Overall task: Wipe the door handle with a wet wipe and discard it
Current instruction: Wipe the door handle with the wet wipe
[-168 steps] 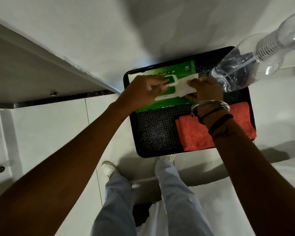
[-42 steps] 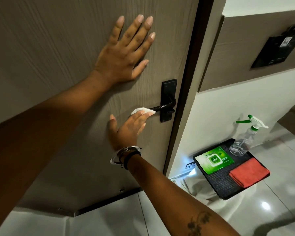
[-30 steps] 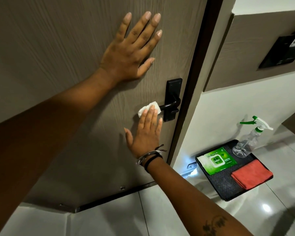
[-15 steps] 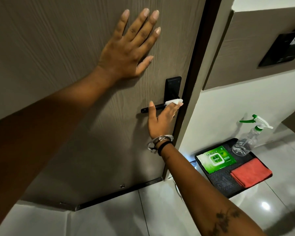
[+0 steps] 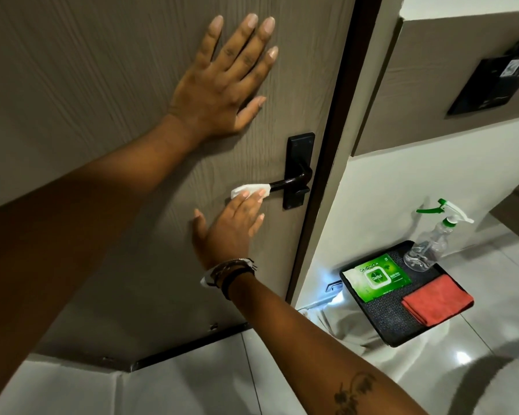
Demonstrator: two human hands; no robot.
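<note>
In the head view, the left hand point(image 5: 222, 82) is being pressed flat, fingers spread, against the door point(image 5: 87, 85) above the door handle point(image 5: 288, 182). The wet wipe point(image 5: 249, 189) is being pinned over the lever's free end by the fingertips point(image 5: 261, 193) of the right hand point(image 5: 231, 229), fingers extended.
</note>
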